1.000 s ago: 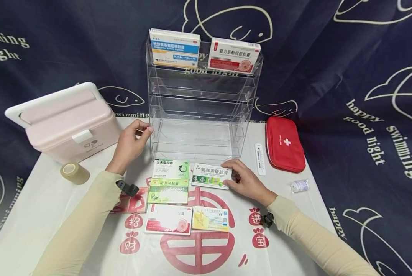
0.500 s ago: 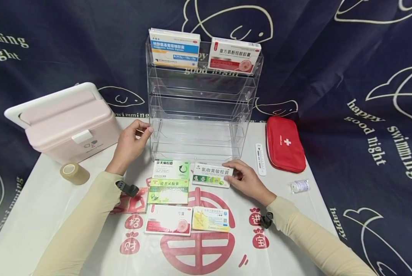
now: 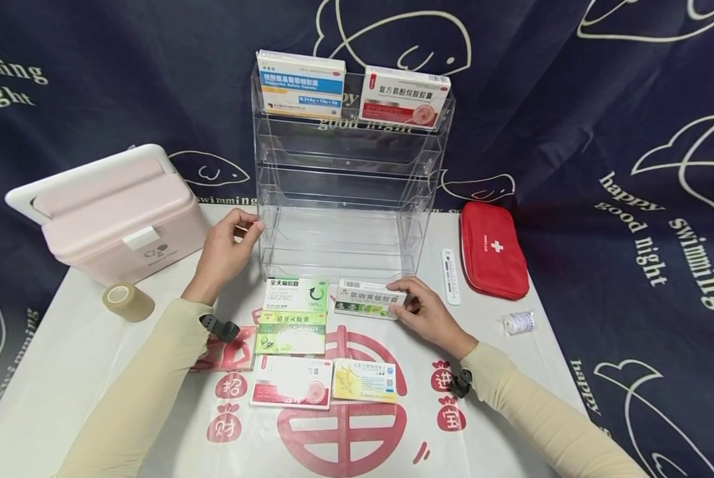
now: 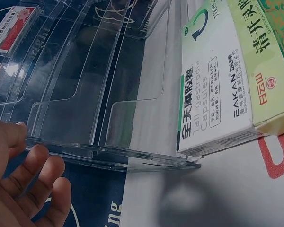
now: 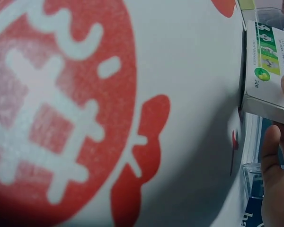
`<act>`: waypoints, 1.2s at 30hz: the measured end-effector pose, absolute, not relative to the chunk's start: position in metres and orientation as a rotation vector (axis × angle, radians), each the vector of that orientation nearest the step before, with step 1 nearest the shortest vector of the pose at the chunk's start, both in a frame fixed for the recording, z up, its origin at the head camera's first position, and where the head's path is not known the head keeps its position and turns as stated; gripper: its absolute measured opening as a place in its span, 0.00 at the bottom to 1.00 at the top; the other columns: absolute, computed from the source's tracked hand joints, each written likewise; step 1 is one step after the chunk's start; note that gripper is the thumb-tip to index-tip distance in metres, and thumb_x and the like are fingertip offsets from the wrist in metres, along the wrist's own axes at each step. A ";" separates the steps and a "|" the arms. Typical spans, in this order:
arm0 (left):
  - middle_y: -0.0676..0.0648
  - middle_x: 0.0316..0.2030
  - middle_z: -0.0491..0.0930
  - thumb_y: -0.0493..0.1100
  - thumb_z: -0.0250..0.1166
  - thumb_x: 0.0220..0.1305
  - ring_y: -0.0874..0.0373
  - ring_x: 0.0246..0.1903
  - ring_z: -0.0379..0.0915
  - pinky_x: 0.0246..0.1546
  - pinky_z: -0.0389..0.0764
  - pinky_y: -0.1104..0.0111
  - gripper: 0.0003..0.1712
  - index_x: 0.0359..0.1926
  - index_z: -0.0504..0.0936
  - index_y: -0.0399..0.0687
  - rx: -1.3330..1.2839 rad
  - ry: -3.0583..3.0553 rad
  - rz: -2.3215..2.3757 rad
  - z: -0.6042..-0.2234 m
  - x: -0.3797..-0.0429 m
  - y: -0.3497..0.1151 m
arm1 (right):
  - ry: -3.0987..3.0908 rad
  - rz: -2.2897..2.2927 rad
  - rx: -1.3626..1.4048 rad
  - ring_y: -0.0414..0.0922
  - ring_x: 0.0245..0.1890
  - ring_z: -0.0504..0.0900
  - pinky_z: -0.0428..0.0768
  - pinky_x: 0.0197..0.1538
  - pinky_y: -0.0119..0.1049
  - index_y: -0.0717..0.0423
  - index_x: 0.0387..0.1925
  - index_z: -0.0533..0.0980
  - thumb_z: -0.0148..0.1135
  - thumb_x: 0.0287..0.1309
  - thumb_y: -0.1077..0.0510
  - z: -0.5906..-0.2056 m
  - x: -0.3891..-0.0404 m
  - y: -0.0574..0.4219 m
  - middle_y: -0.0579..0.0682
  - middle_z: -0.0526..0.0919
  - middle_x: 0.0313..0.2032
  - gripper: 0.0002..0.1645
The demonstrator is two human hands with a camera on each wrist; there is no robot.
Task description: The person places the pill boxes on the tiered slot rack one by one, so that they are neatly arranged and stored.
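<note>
Most of what you're getting on the right wrist cam is just the white surface (image 5: pixel 194 52) with a big red print (image 5: pixel 71 109) filling the left side, plus a soft shadow. Your right hand (image 5: pixel 280 184) is squeezed against the right edge, partly cut off, gripping a white-and-green box (image 5: pixel 262 87), thumb on the printed face. Can't tell if it's touching the surface tbh. Clear plastic (image 5: pixel 253 184) and dark blue cloth (image 5: pixel 255 213) peek out beside your fingers.

The rack (image 3: pixel 347 162) stands between the chest (image 3: pixel 114 242) and pouch (image 3: pixel 494 265).
</note>
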State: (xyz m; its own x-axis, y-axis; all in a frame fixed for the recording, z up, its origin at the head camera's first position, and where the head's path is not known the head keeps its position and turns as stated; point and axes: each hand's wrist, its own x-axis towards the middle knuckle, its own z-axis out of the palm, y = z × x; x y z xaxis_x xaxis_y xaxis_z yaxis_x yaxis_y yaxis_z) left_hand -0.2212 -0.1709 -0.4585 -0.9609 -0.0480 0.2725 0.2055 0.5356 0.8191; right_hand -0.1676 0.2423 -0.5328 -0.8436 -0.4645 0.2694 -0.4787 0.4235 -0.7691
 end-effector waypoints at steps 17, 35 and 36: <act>0.40 0.43 0.82 0.47 0.63 0.74 0.48 0.40 0.76 0.45 0.74 0.59 0.15 0.51 0.79 0.39 -0.136 -2.506 -1.402 -0.459 -0.223 -0.171 | -2.540 1.497 1.007 0.48 0.30 0.75 0.78 0.29 0.37 0.65 0.58 0.76 0.70 0.56 0.75 -0.505 -0.156 0.231 0.58 0.79 0.51 0.28; 0.40 0.43 0.83 0.47 0.62 0.74 0.49 0.41 0.76 0.44 0.74 0.61 0.16 0.51 0.80 0.39 -0.129 -2.504 -1.409 -0.460 -0.223 -0.171 | -2.500 1.428 0.987 0.46 0.27 0.72 0.72 0.28 0.39 0.62 0.55 0.79 0.70 0.56 0.74 -0.498 -0.159 0.227 0.53 0.81 0.50 0.24; 0.40 0.43 0.83 0.47 0.62 0.75 0.49 0.41 0.76 0.44 0.74 0.61 0.15 0.51 0.80 0.39 -0.127 -2.505 -1.403 -0.460 -0.223 -0.171 | -2.489 1.432 0.988 0.46 0.28 0.72 0.72 0.28 0.39 0.62 0.55 0.79 0.70 0.56 0.74 -0.497 -0.160 0.227 0.53 0.81 0.50 0.24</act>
